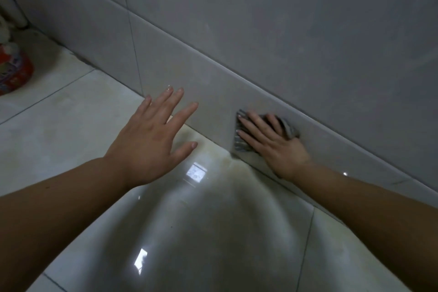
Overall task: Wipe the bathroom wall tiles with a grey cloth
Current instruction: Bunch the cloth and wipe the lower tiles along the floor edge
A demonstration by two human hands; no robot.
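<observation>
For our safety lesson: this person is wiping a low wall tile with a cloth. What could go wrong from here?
The floor shines, perhaps wet; leaning this low could end in a slip. The cloth lies bunched under the right hand, so it may skip parts of the tile.

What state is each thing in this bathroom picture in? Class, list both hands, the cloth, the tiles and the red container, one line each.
wall tiles: grey, dull.
grey cloth: pressed flat against the lowest of the wall tiles.
right hand: fingers straight, pressing the grey cloth.
left hand: open, fingers spread, holding nothing.
floor tiles: glossy, stained yellowish beside the wall tiles.
red container: standing on the floor tiles, blurred.
</observation>
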